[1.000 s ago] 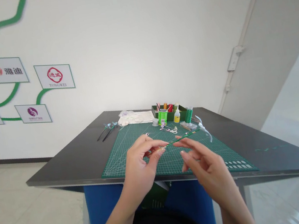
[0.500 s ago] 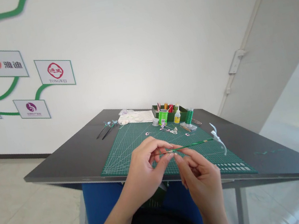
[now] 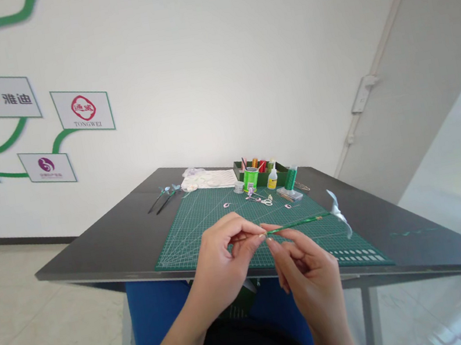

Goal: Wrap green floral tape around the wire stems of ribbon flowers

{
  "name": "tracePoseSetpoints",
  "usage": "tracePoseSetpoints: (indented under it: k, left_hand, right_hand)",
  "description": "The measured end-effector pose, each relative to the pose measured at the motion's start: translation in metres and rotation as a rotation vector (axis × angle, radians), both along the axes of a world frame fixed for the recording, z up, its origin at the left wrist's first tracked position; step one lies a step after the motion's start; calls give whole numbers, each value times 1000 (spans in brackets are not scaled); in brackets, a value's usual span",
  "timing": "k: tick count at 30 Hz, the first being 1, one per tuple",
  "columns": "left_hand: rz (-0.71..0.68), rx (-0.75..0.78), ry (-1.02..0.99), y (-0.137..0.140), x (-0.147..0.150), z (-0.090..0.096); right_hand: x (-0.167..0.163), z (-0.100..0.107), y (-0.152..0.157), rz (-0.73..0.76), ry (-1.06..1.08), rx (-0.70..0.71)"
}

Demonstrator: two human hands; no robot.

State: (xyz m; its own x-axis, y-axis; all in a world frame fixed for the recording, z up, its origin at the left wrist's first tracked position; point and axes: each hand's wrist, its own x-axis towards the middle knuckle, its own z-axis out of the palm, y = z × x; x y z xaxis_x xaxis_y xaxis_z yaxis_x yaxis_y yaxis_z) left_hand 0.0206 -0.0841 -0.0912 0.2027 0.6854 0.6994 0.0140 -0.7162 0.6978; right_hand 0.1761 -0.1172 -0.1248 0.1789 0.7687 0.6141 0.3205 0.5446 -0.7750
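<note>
A thin green-wrapped flower stem (image 3: pixel 298 223) lies almost level above the green cutting mat (image 3: pixel 203 218). At its right end is a pale blue-white flower (image 3: pixel 338 214) with long narrow petals. My left hand (image 3: pixel 231 255) pinches the stem's left end between thumb and fingers. Right beside it, my right hand (image 3: pixel 305 263) grips the same stem between thumb and index finger, the other fingers curled. Both hands' fingertips almost meet, and they hide the stem's end.
Behind the mat stand a green can (image 3: pixel 251 179), a glue bottle (image 3: pixel 272 177), a green thread spool (image 3: pixel 290 178) and a dark green box (image 3: pixel 266 177) of spools. Small scissors (image 3: pixel 266 201) lie on the mat. Two finished stems (image 3: pixel 168 197) rest left, near white cloth (image 3: pixel 214 179).
The flower at the stem's end has turned about the stem, its petals now at a different angle. Both hands stay close together in nearly the same place.
</note>
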Motion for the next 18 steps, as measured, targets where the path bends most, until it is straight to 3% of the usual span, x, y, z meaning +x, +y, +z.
tracePoseSetpoints:
  k: [2,7,9,18]
  left_hand:
    - [4,12,-9,-1,0,0]
    - [125,103,25,-2,0,2]
    - [167,141,30,-3,1,2]
    - [199,197,61,-7,1,3]
  right_hand:
    - [-2,-1,1,-35,-45,48]
    - [-9,-2,-5,-305,-268,294]
    - [-11,-1,-10,-329,-322,347]
    - [-6,3,-27,-318,-349,223]
